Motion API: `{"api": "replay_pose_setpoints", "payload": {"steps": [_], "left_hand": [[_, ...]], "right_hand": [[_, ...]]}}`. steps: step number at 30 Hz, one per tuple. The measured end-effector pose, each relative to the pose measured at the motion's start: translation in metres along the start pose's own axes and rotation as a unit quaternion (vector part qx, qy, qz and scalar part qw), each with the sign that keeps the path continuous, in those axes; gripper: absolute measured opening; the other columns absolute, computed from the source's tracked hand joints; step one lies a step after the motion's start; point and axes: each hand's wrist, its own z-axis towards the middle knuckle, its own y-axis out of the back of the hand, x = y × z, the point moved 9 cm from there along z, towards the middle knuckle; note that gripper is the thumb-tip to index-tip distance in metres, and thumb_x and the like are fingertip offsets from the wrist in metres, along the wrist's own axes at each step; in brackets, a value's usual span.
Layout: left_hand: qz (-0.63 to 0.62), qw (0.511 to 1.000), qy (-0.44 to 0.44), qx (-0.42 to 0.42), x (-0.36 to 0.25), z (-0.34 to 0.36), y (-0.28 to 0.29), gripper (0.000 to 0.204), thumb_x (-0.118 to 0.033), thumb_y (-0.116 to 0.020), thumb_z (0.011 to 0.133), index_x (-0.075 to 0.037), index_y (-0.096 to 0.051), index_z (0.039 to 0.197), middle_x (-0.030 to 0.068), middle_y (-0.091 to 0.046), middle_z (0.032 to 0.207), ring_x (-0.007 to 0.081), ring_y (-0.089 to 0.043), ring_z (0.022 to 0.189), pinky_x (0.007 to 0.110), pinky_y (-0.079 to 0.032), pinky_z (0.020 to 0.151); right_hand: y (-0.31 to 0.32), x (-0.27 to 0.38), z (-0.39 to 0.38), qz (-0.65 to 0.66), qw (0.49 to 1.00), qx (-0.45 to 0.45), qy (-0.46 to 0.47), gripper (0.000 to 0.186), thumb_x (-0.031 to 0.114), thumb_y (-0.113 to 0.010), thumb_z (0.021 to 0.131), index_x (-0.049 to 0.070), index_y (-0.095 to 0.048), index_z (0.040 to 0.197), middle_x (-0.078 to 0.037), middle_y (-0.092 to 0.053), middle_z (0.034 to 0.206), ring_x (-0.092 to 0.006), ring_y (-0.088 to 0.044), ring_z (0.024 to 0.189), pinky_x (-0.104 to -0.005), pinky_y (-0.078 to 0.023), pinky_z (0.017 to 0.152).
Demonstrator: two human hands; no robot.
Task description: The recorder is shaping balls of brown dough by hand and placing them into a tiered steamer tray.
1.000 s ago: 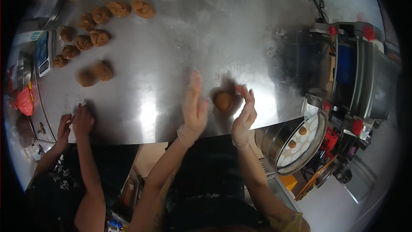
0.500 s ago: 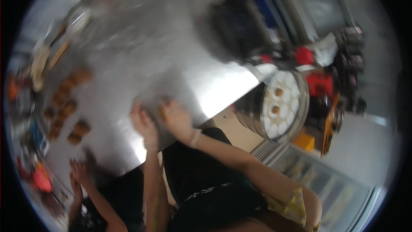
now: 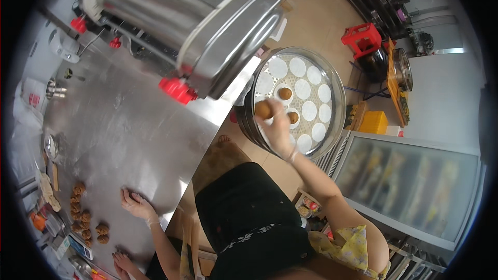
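My right hand [image 3: 279, 130], in a clear glove, reaches over a round metal steamer tray [image 3: 340, 101] on the right. Its fingers are closed on a smooth brown dough ball [image 3: 263, 109] near the tray's left side. Two more brown balls, a farther one [image 3: 285, 93] and a nearer one [image 3: 293, 118], sit on round white papers [image 3: 302, 89] spread over the perforated base. My left hand [image 3: 137, 206], also gloved, is open at the steel table [image 3: 150, 145] with nothing in it. To its left lie several rough brown lumps [image 3: 76, 207].
A dough-rolling machine [image 3: 171, 26] with red knobs stands on the far part of the table. A co-worker's hand [image 3: 123, 263] is close by at the lower left. A glass-topped chest [image 3: 399, 186], a yellow box [image 3: 373, 123] and a red crate [image 3: 361, 40] stand right of the steamer.
My view has turned toward the steamer. My hands were together above the table; now the right one has moved over the tray with a dough ball, and the left is apart and open.
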Motion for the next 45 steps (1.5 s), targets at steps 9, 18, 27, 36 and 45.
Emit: {"api": "replay_pose_setpoints", "payload": {"steps": [9, 18, 27, 36, 45], "left_hand": [[0.082, 0.996, -0.044, 0.007, -0.002, -0.004, -0.005, 0.036, -0.007, -0.050, 0.095, -0.005, -0.053, 0.131, 0.0163, -0.056, 0.133, 0.0374, -0.053, 0.117, 0.048, -0.044, 0.096], [0.108, 0.994, -0.023, 0.019, -0.001, 0.001, -0.011, 0.035, -0.008, -0.050, 0.095, -0.005, -0.054, 0.130, 0.0154, -0.056, 0.134, 0.0373, -0.053, 0.118, 0.046, -0.044, 0.098], [0.048, 0.998, 0.039, -0.010, 0.005, -0.003, 0.008, 0.034, -0.008, -0.057, 0.089, -0.005, -0.061, 0.123, 0.0180, -0.061, 0.126, 0.0377, -0.055, 0.116, 0.046, -0.044, 0.099], [-0.029, 0.997, 0.064, -0.042, -0.001, 0.000, -0.002, 0.037, -0.005, -0.066, 0.077, -0.011, -0.062, 0.113, 0.0079, -0.060, 0.126, 0.0298, -0.059, 0.107, 0.041, -0.054, 0.080], [-0.238, 0.969, 0.060, 0.029, 0.042, -0.001, 0.010, 0.056, -0.013, -0.069, 0.081, -0.007, -0.052, 0.134, 0.0165, -0.055, 0.129, 0.0371, -0.053, 0.115, 0.044, -0.048, 0.098]], "right_hand": [[-0.070, -0.169, 0.066, -0.090, 0.987, 0.042, -0.123, 0.064, 0.016, -0.078, 0.077, 0.006, -0.052, 0.134, -0.018, -0.059, 0.123, -0.0375, -0.061, 0.109, -0.0432, -0.052, 0.090], [-0.062, -0.165, 0.065, -0.130, 0.990, -0.011, -0.058, 0.064, 0.022, -0.077, 0.080, 0.004, -0.050, 0.135, -0.018, -0.056, 0.131, -0.0351, -0.059, 0.113, -0.0441, -0.052, 0.087], [-0.058, -0.044, -0.026, 0.082, 0.980, 0.132, -0.123, 0.023, 0.014, -0.069, 0.091, 0.002, -0.068, 0.111, -0.010, -0.068, 0.078, -0.0198, -0.065, 0.070, -0.0316, -0.052, 0.066], [-0.279, 0.195, -0.075, 0.320, 0.784, 0.516, -0.128, 0.033, 0.034, -0.059, 0.099, 0.002, -0.068, 0.099, -0.003, -0.066, 0.072, -0.0076, -0.057, 0.061, -0.0215, -0.045, 0.055], [-0.351, 0.196, -0.072, 0.230, 0.812, 0.486, -0.226, 0.051, 0.047, -0.057, 0.098, 0.001, -0.067, 0.077, -0.010, -0.063, 0.055, -0.0164, -0.050, 0.036, -0.0278, -0.037, 0.034]]}}
